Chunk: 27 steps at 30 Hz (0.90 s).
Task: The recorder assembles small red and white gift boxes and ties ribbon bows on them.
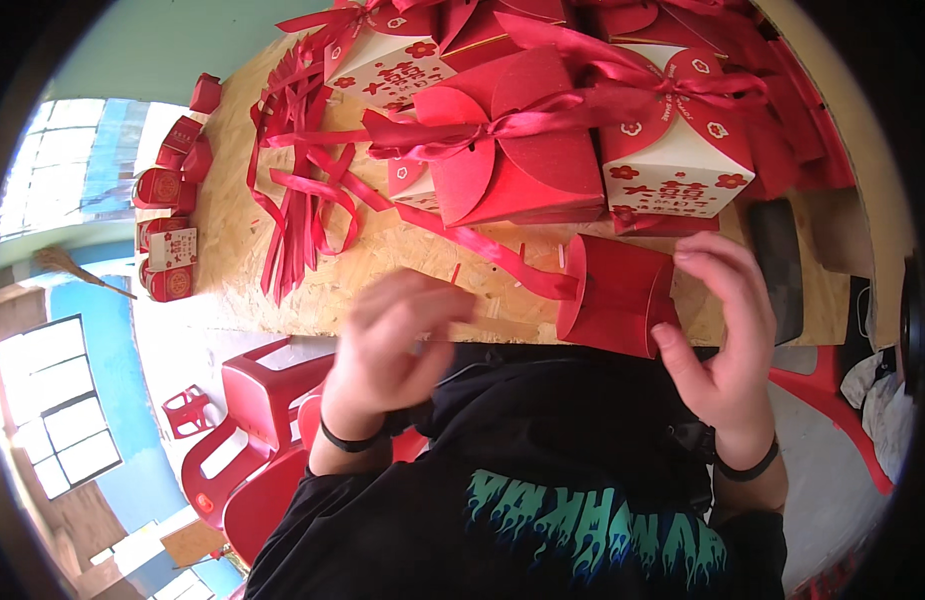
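Observation:
A small red cardboard gift box (622, 300) lies at the near edge of the wooden board table (372, 262). My right hand (727, 340) curves round the box's right side, thumb at its lower corner and fingertips at its upper one. A red satin ribbon (482, 248) runs from the left and ends at the box's left side; whether it passes underneath is hidden. My left hand (392, 340) hovers at the table edge, left of the box, smeared by motion. Its fingers look bent, but whether they hold anything does not show.
Ribbon-tied red and white gift boxes (682, 150) crowd the table's far side. Cut ribbons (292, 190) lie in a bundle at left. A dark flat object (775, 270) sits right of my right hand. Small red boxes (172, 190) line the left edge; red plastic chairs (257, 400) stand below.

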Tool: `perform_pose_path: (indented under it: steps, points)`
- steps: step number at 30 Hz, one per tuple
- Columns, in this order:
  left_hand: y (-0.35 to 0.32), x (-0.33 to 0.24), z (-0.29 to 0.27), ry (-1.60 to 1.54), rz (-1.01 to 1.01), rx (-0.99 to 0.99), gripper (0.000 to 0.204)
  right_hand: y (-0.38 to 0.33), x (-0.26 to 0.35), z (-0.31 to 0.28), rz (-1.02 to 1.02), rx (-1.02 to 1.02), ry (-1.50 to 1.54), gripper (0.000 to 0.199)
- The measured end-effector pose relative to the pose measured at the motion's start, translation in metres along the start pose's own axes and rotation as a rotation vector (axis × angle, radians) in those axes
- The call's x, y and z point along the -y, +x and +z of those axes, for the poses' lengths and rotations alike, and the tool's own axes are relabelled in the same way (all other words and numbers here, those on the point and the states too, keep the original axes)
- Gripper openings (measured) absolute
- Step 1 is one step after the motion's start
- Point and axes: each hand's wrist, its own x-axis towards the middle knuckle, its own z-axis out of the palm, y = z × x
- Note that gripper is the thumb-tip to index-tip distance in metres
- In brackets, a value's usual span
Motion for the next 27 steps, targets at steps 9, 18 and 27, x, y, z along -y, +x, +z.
perform_pose_path:
  steps: [9, 18, 27]
  points:
    - [0.011, -0.019, 0.037, -0.252, -0.269, 0.231, 0.059, -0.023, -0.007, -0.007, 0.678, 0.109, 0.644, 0.049]
    - [0.013, -0.024, 0.034, -0.145, -0.065, -0.002, 0.053, -0.023, -0.016, -0.045, 0.75, 0.219, 0.832, 0.05]
    - [0.018, -0.032, 0.039, -0.195, 0.086, 0.004, 0.052, -0.015, 0.005, -0.043, 0.457, 0.206, 0.882, 0.016]
